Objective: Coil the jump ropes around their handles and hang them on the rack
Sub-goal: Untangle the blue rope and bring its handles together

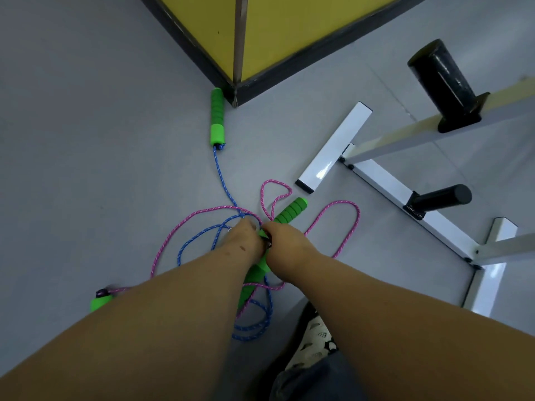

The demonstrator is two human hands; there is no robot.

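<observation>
Jump ropes (202,227) tangled on grey floor (86,140) (yellow pillar (289,30) beyond); both grips pinching green handles (289,212).

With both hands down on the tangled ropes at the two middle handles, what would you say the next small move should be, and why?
Probably lift the two green handles clear of the floor so the cords fall apart. The blue rope and pink rope still cross in loose loops, and the left hand and right hand meet right at that crossing. Coiling now would likely wrap one rope into the other.

Yellow wall corner (278,27) with dark baseboard (304,65), grey floor (86,125), patterned shoe (314,340).
</observation>
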